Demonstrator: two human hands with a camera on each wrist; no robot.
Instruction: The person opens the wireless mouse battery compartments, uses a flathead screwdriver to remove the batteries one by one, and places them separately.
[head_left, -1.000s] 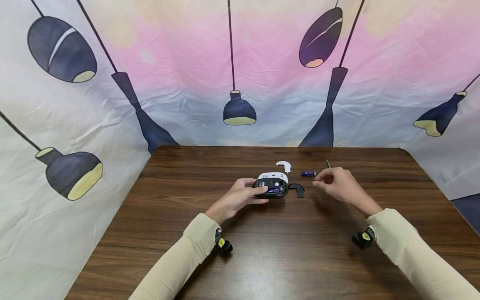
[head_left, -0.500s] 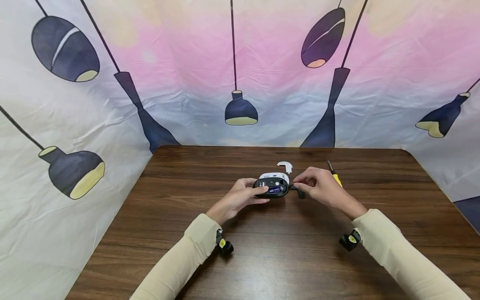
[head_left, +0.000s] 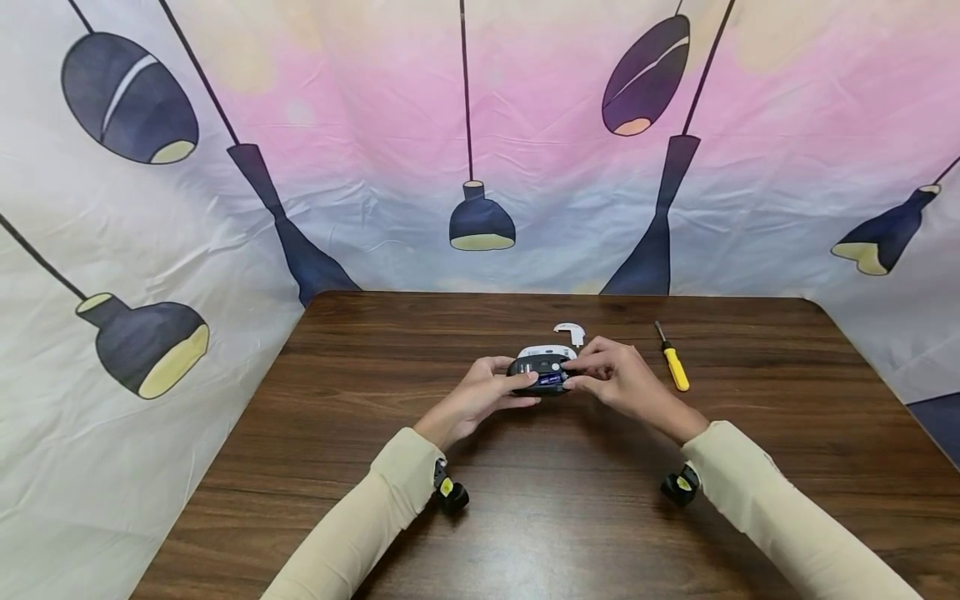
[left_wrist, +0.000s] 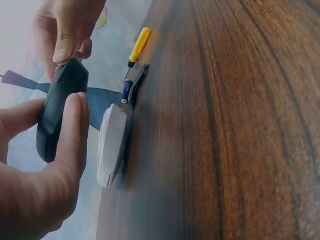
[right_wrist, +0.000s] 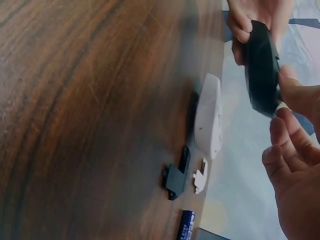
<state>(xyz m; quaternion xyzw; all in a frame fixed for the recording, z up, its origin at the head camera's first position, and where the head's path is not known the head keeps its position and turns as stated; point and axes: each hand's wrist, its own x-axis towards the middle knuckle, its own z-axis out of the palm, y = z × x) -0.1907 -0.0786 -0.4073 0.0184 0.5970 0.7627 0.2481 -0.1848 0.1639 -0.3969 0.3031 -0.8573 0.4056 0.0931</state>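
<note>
My left hand [head_left: 476, 393] holds a black computer mouse [head_left: 534, 365], underside up, thumb on its near part and fingers beneath. A blue battery [head_left: 551, 379] shows in its open compartment. My right hand [head_left: 621, 380] pinches the mouse's right end between thumb and fingertips. In the right wrist view a small pale bit [right_wrist: 282, 105] shows between those fingertips; I cannot tell what it is. Just behind the black mouse is a white mouse [left_wrist: 112, 145], resting on the table. A black cover [right_wrist: 176, 179] and a loose blue battery [right_wrist: 186, 225] are hidden behind my right hand in the head view.
A white cover [head_left: 572, 332] lies beyond the mice. Over to the right is a screwdriver [head_left: 675, 367] with a yellow handle. The wooden table [head_left: 375, 350] ends at a hanging printed cloth [head_left: 375, 208].
My right hand has moved left from beside the loose battery to the black mouse's right end. The screwdriver's handle has come into sight. My left hand keeps its hold.
</note>
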